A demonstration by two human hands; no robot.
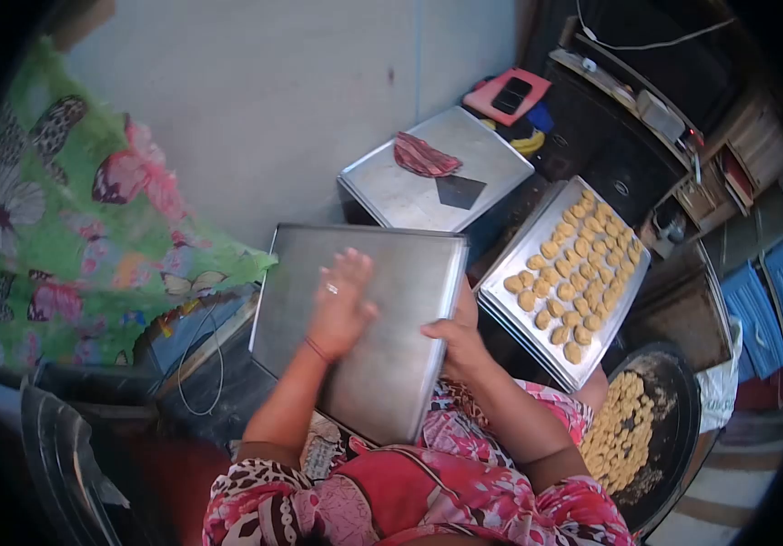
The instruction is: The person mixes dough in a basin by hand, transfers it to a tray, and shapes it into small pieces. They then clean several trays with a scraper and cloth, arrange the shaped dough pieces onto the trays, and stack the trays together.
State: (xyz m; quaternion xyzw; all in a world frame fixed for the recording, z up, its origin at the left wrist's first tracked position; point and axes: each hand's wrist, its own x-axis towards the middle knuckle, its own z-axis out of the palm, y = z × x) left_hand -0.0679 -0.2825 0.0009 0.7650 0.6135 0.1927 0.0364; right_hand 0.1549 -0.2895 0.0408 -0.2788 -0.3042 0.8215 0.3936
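Note:
A bare metal tray (391, 309) lies tilted over my lap. My left hand (344, 308) rests flat on its upper surface, fingers spread, with a ring on one finger and a thin red band at the wrist. At the tray's right edge my right hand (457, 335) grips the rim, thumb on top and the other fingers hidden beneath. To the right, a stack of trays holds rows of small yellowish dough pieces (577, 284) on its top tray (502, 297).
Behind is another tray stack (491, 164) with a dark red cloth (424, 156) and a dark square on it. A phone (511, 95) lies on a pink item. A round black pan (681, 428) with many dough pieces stands at lower right. A green butterfly-print cloth (91, 227) hangs left.

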